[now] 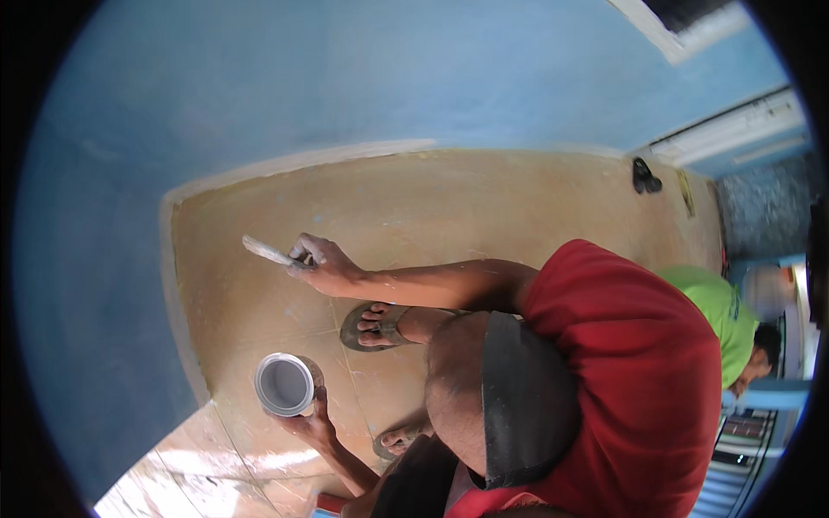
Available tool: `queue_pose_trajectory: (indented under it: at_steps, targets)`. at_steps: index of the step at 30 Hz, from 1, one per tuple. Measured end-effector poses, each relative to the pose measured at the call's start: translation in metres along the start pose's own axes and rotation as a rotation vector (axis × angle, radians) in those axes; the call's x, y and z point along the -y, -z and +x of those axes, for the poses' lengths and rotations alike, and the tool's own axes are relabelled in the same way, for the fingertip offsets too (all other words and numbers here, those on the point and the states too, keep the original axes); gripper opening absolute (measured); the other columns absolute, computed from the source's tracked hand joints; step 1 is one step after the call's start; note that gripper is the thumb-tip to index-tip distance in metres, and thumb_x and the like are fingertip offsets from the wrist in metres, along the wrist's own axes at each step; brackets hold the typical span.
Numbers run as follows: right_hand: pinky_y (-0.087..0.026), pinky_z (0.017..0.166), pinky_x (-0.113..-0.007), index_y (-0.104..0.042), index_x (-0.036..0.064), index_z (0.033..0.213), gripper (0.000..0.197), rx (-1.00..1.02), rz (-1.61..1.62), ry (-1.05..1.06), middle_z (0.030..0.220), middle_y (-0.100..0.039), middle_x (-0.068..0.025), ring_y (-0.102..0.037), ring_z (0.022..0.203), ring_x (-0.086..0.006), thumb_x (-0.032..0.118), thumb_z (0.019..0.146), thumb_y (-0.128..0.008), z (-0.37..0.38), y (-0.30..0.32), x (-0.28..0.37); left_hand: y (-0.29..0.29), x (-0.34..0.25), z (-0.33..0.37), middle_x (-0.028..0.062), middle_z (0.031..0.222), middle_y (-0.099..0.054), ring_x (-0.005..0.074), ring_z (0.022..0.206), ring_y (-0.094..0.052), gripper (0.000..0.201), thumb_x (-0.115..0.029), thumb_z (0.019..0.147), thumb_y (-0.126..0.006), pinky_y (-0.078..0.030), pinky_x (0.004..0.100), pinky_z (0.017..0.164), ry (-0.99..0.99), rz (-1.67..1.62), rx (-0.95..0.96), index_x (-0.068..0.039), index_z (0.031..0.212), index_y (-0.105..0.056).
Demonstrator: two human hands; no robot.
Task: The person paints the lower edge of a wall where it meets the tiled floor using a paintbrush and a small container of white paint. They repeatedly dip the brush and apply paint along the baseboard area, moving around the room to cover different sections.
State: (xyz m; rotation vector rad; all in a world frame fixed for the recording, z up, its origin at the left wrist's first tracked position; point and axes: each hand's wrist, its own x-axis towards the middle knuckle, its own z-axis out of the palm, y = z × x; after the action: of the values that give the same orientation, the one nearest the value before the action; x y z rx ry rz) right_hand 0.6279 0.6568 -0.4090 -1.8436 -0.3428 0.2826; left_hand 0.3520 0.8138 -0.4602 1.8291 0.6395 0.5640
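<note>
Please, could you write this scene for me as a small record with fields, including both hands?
Right hand: holds a pale, brush-like tool
Left hand: grips an open tin
Wall: blue, pale band along its foot
Floor: tan, marked with pale spots
Dark footwear: on the floor, near the wall
Green-shirted person: toward the picture's right side

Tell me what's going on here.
A person in a red shirt has what looks like a pale brush in the right hand and an open can in the left hand. The brush shows over the tan floor, not against the blue wall, which has a pale band along its foot. Someone in a green shirt is nearby.
</note>
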Motion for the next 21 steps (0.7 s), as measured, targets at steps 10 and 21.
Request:
queue_pose_trajectory:
  at_steps: [10, 21]
  targets:
    - [-0.051, 0.065, -0.036, -0.065, 0.0028, 0.114, 0.019, -0.416, -0.028, 0.155, 0.081, -0.068, -0.007, -0.064, 0.076, -0.0154, 0.012, 0.1, -0.075, -0.204, 0.074, 0.162, 0.022, -0.133, -0.001, 0.0205, 0.148, -0.056, 0.0339, 0.136, -0.057, 0.108, -0.018, 0.068, -0.098, -0.043, 0.0486, 0.118, -0.335, -0.237, 0.396, 0.003, 0.157, -0.041]
    - [-0.053, 0.07, -0.026, -0.069, 0.0001, 0.125, 0.029, -0.651, -0.075, -0.054, 0.1, -0.069, -0.0055, -0.062, 0.085, -0.009, 0.003, 0.097, -0.076, -0.35, 0.148, 0.246, 0.022, -0.216, 0.013, 0.0204, 0.144, -0.056, 0.0367, 0.135, -0.057, 0.104, -0.019, 0.064, -0.095, -0.046, 0.0489, 0.115, -0.638, -0.23, 0.598, 0.001, 0.153, -0.045]
